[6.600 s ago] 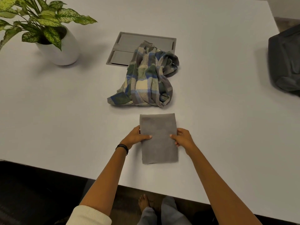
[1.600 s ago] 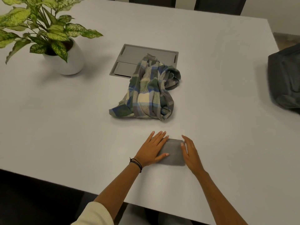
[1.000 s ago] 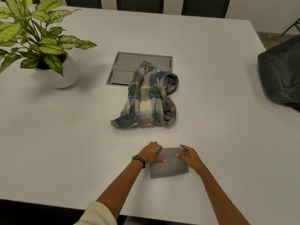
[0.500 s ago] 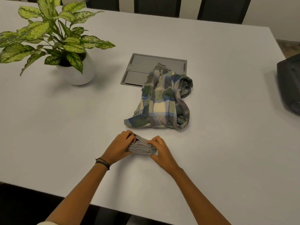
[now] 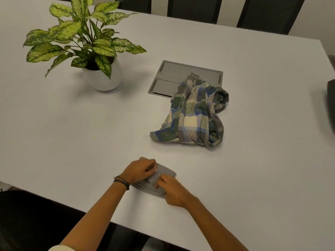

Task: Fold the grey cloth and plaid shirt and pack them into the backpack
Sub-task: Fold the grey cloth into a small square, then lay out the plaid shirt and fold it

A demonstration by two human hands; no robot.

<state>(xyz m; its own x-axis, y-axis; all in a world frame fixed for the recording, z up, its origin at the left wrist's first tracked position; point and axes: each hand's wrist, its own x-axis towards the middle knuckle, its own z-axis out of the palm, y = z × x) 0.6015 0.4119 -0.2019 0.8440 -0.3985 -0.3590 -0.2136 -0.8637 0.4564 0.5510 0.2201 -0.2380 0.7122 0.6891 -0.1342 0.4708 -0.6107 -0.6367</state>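
Head view, looking down over a white rectangular tabletop (image 5: 72,133). Near its front edge, a small grey cloth (image 5: 165,173), folded into a thick wad with stacked layers showing along the near side. On the wad's left end, the left hand (image 5: 139,171), fingers (image 5: 151,168) curled down over the fabric and gripping it. Around that wrist, thin dark bands (image 5: 122,182). At the wad's near right corner, the right hand (image 5: 175,192), fingertips (image 5: 163,178) bent and pinching the layered edge. Both hands thus clenched on the grey cloth, with the wad resting on the tabletop (not lifted).

Farther back and to the right, well apart from the wad, a crumpled plaid shirt in blue, green and cream (image 5: 194,115). Not yet folded, its far end draped over a grey rectangular panel (image 5: 181,71) set into the tabletop. At the far left, a leafy green plant in a round white pot (image 5: 105,80). At the right edge, only a dark sliver of the backpack (image 5: 331,102), far from both garments. Beyond the far edge, dark chair backs (image 5: 190,6).
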